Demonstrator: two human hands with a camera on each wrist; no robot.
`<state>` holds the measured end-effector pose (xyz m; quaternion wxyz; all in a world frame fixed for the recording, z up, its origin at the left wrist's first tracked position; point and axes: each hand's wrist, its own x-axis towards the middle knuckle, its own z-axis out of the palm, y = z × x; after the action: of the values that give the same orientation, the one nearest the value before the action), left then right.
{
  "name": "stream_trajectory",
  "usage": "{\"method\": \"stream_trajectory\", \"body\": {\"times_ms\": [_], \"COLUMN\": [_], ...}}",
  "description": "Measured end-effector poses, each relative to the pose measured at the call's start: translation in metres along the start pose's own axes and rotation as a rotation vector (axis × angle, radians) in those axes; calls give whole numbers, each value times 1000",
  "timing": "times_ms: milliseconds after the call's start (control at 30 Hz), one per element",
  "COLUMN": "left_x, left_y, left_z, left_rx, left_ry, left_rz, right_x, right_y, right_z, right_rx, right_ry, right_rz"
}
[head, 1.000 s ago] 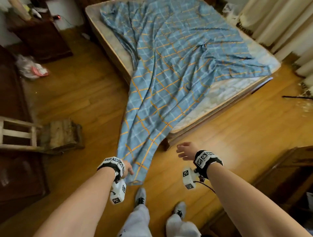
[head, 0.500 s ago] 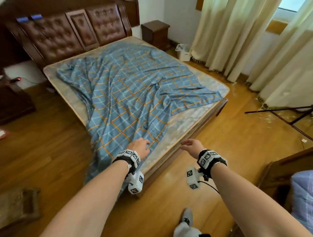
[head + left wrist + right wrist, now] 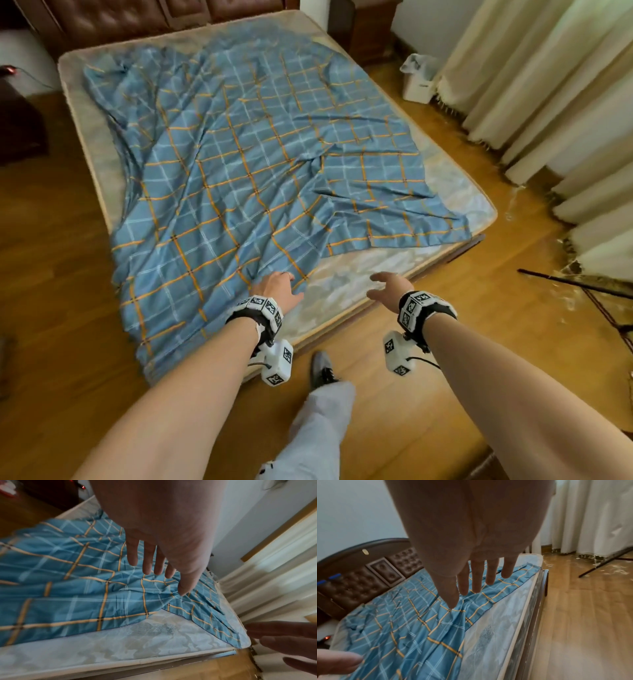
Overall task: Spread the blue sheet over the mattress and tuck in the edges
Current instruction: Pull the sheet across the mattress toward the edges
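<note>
We see the blue sheet [image 3: 260, 171] lying rumpled and askew on the mattress [image 3: 455, 192], its near left part hanging over the mattress's left edge toward the wooden floor [image 3: 445, 284], while the near right corner and the right side of the mattress are bare. Our left hand [image 3: 279, 287] reaches over the near edge of the sheet with fingers [image 3: 148, 561] straight and released; the thumb tip seems to touch a fold of cloth, though we cannot tell whether it presses. Our right hand [image 3: 390, 286] hovers above the bare near strip of mattress, fingers [image 3: 476, 577] extended and holding nothing. Cream curtains [image 3: 548, 102] hang at the far right.
</note>
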<state>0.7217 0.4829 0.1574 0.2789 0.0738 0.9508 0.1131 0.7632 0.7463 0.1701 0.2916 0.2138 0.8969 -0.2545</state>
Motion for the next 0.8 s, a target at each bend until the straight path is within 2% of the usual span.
{"method": "stream_trajectory", "body": {"times_ms": [133,300,500,567,667,800], "left_x": [93,196,302,323,340,326], "left_y": [28,41,33,33,35,52], "left_z": [25,71,157,185,200,193], "left_rx": [-44,-26,-116,-164,-74,-104], "left_ry": [-44,-79,-108,-93,36,-4], "left_rz": [-95,-181,-354,-391,-420,-455], "right_x": [118,252,390,420,448,452], "right_y": [0,-2,21,37,55,60], "right_z": [-11,7,61,77,81,51], "right_rx": [-106,-266,-387,-348,-367,-312], "right_ry": [-75,-179,-132,-34,133,59], "right_rz": [-2,-71,-171,-199,-300,-443]}}
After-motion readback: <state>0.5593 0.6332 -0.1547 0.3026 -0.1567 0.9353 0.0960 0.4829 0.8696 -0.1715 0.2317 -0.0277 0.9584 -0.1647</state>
